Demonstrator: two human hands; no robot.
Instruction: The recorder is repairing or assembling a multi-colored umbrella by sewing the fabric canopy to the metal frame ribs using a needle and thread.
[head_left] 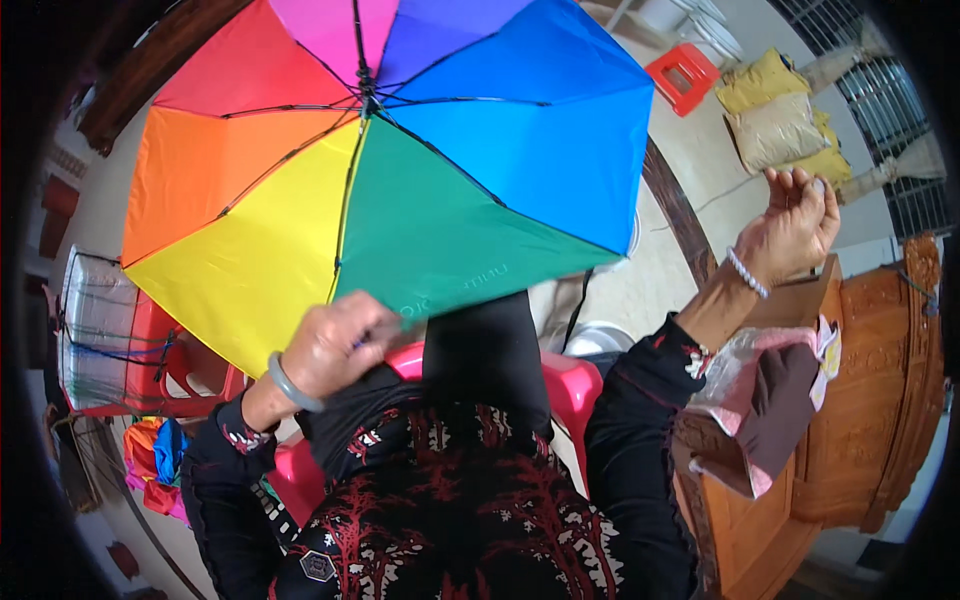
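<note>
An opened umbrella (pixel 480 235) with rainbow-coloured panels lies in front of me, its underside and black ribs facing me. My left hand (pixel 345 345) is closed at the near rim, where the yellow and green panels meet; it is slightly blurred and wears a grey bangle. The umbrella's shaft (pixel 360 40) runs from the hub toward the upper edge. Off to the right, away from the fabric, my right hand (pixel 797 222) is raised with its fingertips pinched together. Whatever those fingers hold is too small to make out. A beaded bracelet circles that wrist.
A red stool (pixel 683 78) and stacked yellow sacks (pixel 775 120) stand at the far right. Pink and brown cloth (pixel 775 405) hangs by carved wooden furniture (pixel 870 400). Colourful folded fabric (pixel 155 465) lies at left, below a red stool (pixel 195 370). A metal basin (pixel 598 335) sits beyond my knees.
</note>
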